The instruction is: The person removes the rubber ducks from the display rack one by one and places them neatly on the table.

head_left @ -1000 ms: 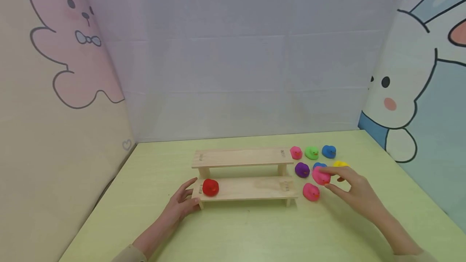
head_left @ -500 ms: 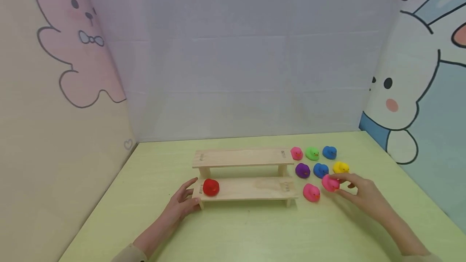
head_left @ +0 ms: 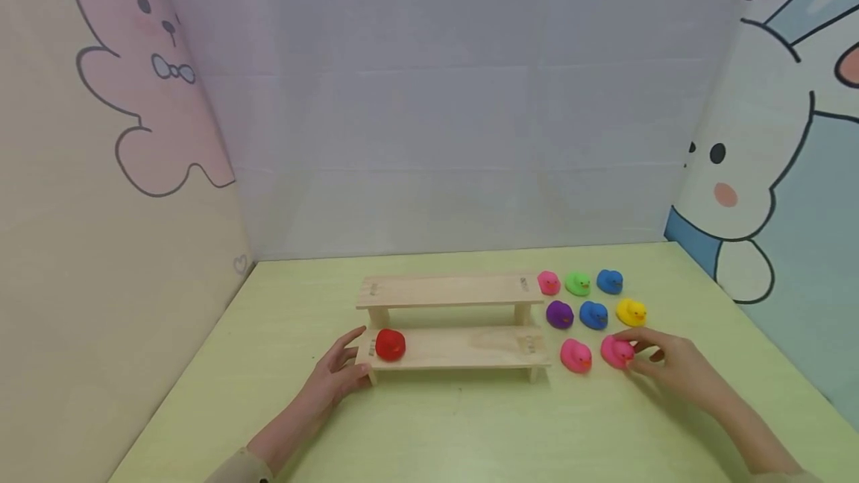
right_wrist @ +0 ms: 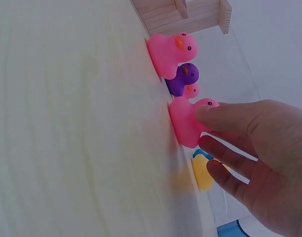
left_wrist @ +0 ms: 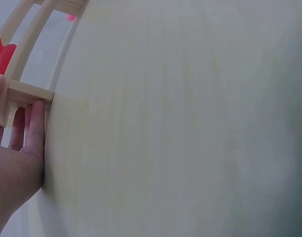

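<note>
My right hand [head_left: 678, 367] pinches a pink rubber duck [head_left: 616, 352] between thumb and fingers, low at the tabletop. In the right wrist view the thumb lies against the held pink duck's [right_wrist: 183, 121] head, and the other fingers are half bent. My left hand [head_left: 335, 371] grips the left end of a two-step wooden shelf [head_left: 463, 349], with thumb and fingers around its end piece [left_wrist: 30, 91] in the left wrist view. A red duck [head_left: 390, 345] sits on the lower step near that hand. Another pink duck [head_left: 576, 355] stands just left of the held one.
Behind the held duck are a purple duck [head_left: 560, 314], a blue duck [head_left: 593, 315] and a yellow duck [head_left: 631, 311]. Farther back stand a pink duck [head_left: 549, 282], a green duck [head_left: 578, 283] and a second blue duck [head_left: 609, 281]. Cloth walls surround the pale green table [head_left: 463, 431].
My right hand has brought the pink duck right and toward me, down beside the front pink duck, uncovering the blue and yellow ducks. My left hand has stayed at the shelf.
</note>
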Tool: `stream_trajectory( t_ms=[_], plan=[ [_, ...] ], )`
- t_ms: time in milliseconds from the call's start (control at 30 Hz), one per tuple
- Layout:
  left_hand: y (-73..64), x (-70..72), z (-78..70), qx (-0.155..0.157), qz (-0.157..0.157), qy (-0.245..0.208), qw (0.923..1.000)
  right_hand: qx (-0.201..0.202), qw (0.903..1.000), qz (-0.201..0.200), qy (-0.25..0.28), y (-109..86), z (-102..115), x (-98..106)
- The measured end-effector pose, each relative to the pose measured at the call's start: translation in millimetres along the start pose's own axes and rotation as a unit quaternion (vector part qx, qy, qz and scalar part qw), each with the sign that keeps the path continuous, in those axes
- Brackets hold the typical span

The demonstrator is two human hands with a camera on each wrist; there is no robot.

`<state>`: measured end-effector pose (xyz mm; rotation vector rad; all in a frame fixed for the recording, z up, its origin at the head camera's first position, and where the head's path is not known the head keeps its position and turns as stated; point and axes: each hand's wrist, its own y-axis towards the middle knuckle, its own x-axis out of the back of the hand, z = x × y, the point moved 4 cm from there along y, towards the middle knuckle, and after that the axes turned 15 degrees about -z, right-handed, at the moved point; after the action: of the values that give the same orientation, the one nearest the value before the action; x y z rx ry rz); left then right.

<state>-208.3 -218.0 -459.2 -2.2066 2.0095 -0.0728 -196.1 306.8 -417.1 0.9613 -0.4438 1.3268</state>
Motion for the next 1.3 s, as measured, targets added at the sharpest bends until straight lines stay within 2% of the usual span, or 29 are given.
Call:
stream_trajectory(
  t_ms=[767,1100,1300],
  plan=[
    [1.3,-0.3,0.7,-0.002,0.001,0.006,1.0,0.007,1.0,0.002,0.0,0.8,-0.9,0.7],
    [2.8,1.2,2.2,-0.005,-0.003,0.005,1.0,0.0,0.9997,0.02,0.015,-0.3,1.9,0.1],
    [2.6,0.9,2.6,-0.004,0.001,0.004,1.0,0.006,0.9999,0.01,0.011,-0.3,1.1,1.5]
  ],
)
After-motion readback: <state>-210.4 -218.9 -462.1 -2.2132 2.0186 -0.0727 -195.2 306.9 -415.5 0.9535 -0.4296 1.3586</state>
